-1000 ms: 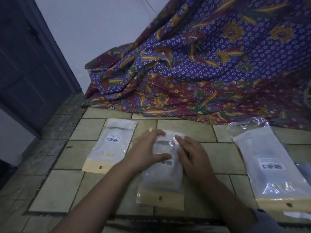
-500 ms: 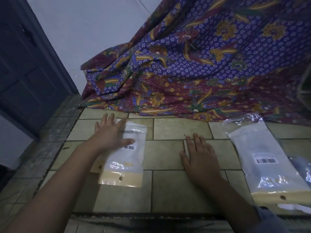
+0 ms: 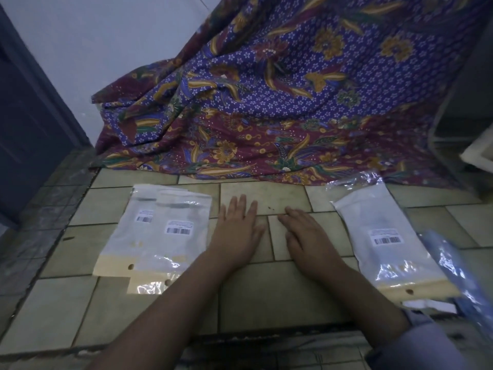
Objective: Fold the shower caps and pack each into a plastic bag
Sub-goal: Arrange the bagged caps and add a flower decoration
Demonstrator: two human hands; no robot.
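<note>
Two packed plastic bags lie overlapping on the tiled floor at the left: the upper bag (image 3: 173,236) with a barcode label partly covers the lower bag (image 3: 128,231). My left hand (image 3: 237,231) rests flat on the tiles just right of them, holding nothing. My right hand (image 3: 306,236) lies flat beside it, also without anything in it. A stack of plastic bags (image 3: 384,236) with a barcode label lies to the right. Bluish crinkled plastic (image 3: 458,279), perhaps a shower cap, shows at the right edge.
A purple and maroon patterned cloth (image 3: 266,102) drapes down behind the tiles. A dark door (image 3: 26,116) stands at the left beside a white wall. A white object (image 3: 477,153) sits at the far right. The tiled floor (image 3: 266,303) drops at a step near me.
My left hand laid the packed bag on the other bag at the left, let go, and came back to the middle. My right hand stayed flat on the tiles.
</note>
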